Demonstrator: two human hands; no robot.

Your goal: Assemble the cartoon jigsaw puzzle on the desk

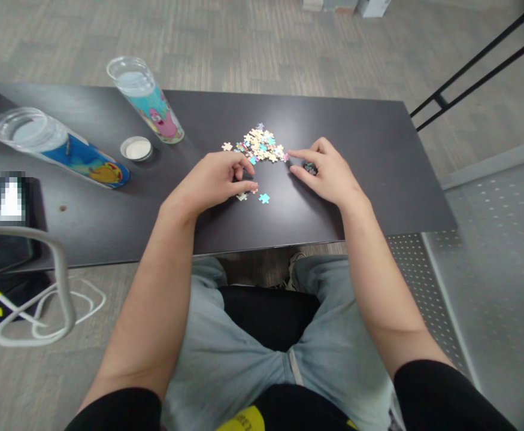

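A heap of jigsaw puzzle pieces (264,143), cream, blue and pink, lies on the dark table. My left hand (214,179) is at its near left, fingers bent and thumb apart from them. The thumb tip rests on or by small pieces at the table surface; beside it are a pale piece (242,196) and a light blue piece (264,198). My right hand (327,170) reaches from the right, index fingertip at the heap's right edge, thumb held apart. Some darker pieces (310,169) show beneath it, partly hidden by the hand.
On the left stand a clear-topped tube with a pink cartoon figure (156,111) and a blue tube (86,155). Between them lies a round white lid (136,148). A dark device (5,251) and a white cable (41,317) are at far left. The table (378,179) ends at right.
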